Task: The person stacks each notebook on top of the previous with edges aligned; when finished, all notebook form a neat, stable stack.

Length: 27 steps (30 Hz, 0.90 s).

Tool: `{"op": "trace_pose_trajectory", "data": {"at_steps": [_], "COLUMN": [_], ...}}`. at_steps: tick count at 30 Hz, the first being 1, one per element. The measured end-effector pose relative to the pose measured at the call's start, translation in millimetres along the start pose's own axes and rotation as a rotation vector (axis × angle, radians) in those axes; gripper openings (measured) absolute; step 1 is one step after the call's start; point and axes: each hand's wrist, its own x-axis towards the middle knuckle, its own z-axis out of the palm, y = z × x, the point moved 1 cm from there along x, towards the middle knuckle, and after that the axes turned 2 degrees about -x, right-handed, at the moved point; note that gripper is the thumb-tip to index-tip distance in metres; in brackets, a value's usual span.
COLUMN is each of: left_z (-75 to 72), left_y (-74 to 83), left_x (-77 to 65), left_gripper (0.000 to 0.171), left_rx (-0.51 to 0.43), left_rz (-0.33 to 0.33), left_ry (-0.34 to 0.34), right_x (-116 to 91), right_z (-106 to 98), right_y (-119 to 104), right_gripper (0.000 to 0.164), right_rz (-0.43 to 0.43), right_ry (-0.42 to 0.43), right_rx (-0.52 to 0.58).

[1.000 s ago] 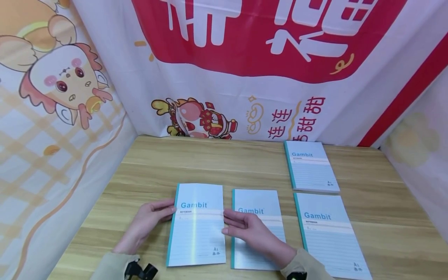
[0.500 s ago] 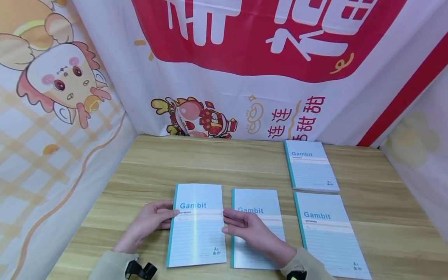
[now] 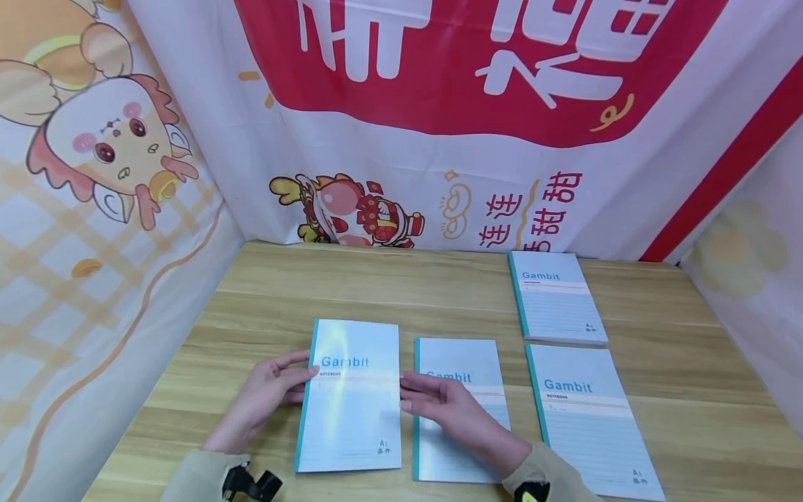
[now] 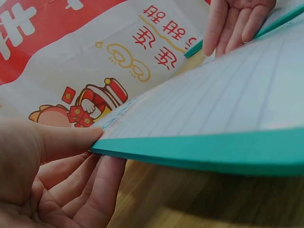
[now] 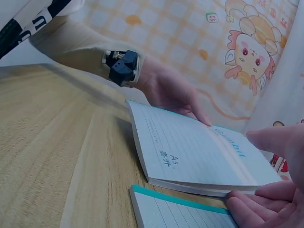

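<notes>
My left hand [image 3: 266, 394] pinches the teal spine of a pale blue Gambit notebook [image 3: 353, 418], thumb on the cover and fingers beneath. In the left wrist view, the spine edge [image 4: 213, 154] is raised off the wood, with shadow below. At the notebook's opposite edge is my right hand [image 3: 458, 418], its fingers fairly straight. The right wrist view has those fingertips [image 5: 237, 202] right at the notebook's lower edge, while the thumb stands apart above the cover. Partly under my right hand in the head view lies a second Gambit notebook [image 3: 461, 453].
Two more notebooks lie on the right: a near one [image 3: 592, 432] and a far one [image 3: 557, 307] against the back cloth. Printed cloth walls [image 3: 376, 153] border the wooden table [image 3: 376, 286] at the back and sides.
My left thumb has come onto the cover over the spine. The notebook's spine side has tipped up, and it has shifted slightly away from me. The right hand has barely moved.
</notes>
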Motion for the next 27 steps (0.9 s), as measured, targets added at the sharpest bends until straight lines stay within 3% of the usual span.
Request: {"op": "trace_pose_trajectory", "data": {"at_steps": [16, 22, 27], "left_z": [4.9, 8.9, 17.2], "left_y": [15.4, 17.8, 20.1], "left_x": [-1.6, -2.2, 0.2], "left_gripper": [0.056, 0.055, 0.056], "left_rx": [-0.105, -0.124, -0.122], "left_rz": [0.035, 0.053, 0.061], "left_ry": [-0.084, -0.063, -0.019], "right_x": [5, 5, 3], "right_z": [-2, -6, -15], "right_y": [-5, -4, -3], "right_gripper": [0.082, 0.077, 0.060], "right_rz": [0.046, 0.045, 0.014], "right_ry": [0.029, 0.048, 0.068], "right_rx": [-0.029, -0.083, -0.088]}}
